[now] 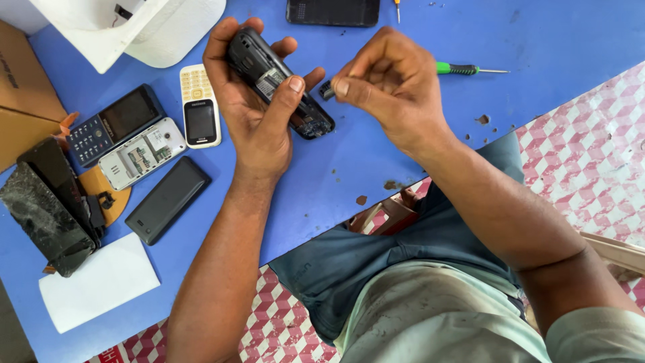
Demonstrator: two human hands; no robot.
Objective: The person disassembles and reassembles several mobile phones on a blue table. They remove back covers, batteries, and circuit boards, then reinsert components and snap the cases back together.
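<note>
- Left hand [252, 111]: grip closed around a black phone body [279, 84] with its back open, held tilted above the blue tabletop [551, 33], thumb pressed across its middle.
- Right hand [393, 84]: fingertips pinched on a small dark part [326, 90], just beside the phone body's edge.
- Nothing stands between the two hands; both hover over bare blue surface.
- Left of the held phone, lying flat: one white keypad phone [199, 105], one dark keypad phone [114, 123], one opened silver phone shell [142, 152] with its insides showing, one black flat back cover or battery [168, 199]. Lying handsets counted: three.
- Far left: a black cracked slab [47, 202] partly on a tan round pad [107, 191].
- One white paper sheet [101, 282] near the lower left edge.
- Top edge: one dark screen device [332, 12], partly cut off.
- Screwdrivers: two seen, one green-handled [457, 68] to the right of the right hand, one yellow tip [398, 7] at the top.
- Packages: brown cardboard box [23, 87] at the left edge; white foam packing [134, 30] top left.
- Brown chipped spots dot the tabletop surface.
</note>
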